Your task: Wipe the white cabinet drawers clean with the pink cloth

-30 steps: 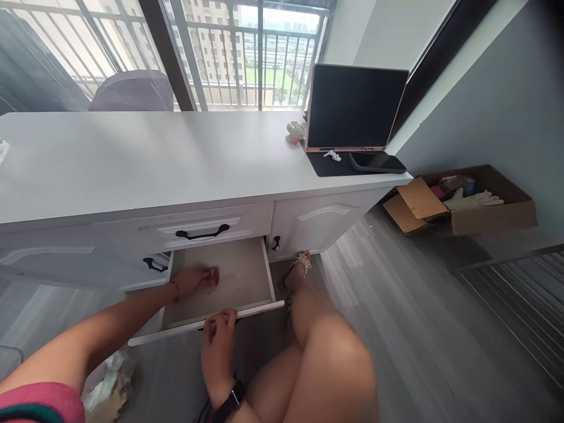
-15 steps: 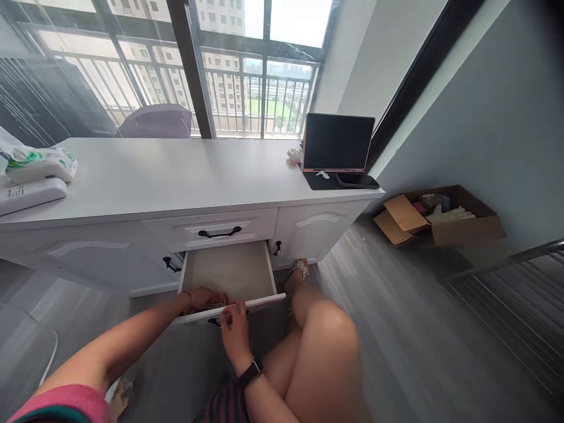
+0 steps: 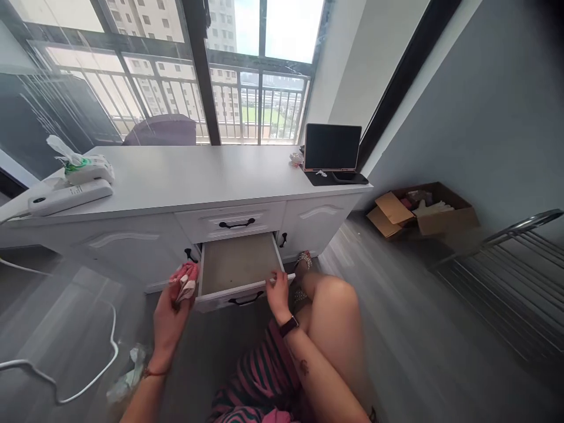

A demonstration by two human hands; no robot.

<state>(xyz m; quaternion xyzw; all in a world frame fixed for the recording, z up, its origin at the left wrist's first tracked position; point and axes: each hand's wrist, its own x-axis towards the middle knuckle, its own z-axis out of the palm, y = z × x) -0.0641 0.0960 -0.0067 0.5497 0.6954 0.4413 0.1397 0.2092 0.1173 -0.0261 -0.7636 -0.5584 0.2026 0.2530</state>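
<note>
Pink-and-white cloth (image 3: 187, 278): long axis slants away rightward; beyond left hand (image 3: 171, 317), pinched in fingers. Right hand (image 3: 278, 294): half-curled at drawer (image 3: 215, 300), grip unclear.

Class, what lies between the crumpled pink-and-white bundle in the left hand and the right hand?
The head view shows the open white rectangular drawer between them.

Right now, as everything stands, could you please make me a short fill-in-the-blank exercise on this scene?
1. The left hand holds a crumpled pink-and-white item, while the right hand touches the front edge of the open lower ____.
2. The dark wristwatch is worn on the ____ wrist.
3. The cardboard box stands on the ____.
4. The handles on the white cabinet are ____.

Missing words: drawer; right; floor; black.
</note>
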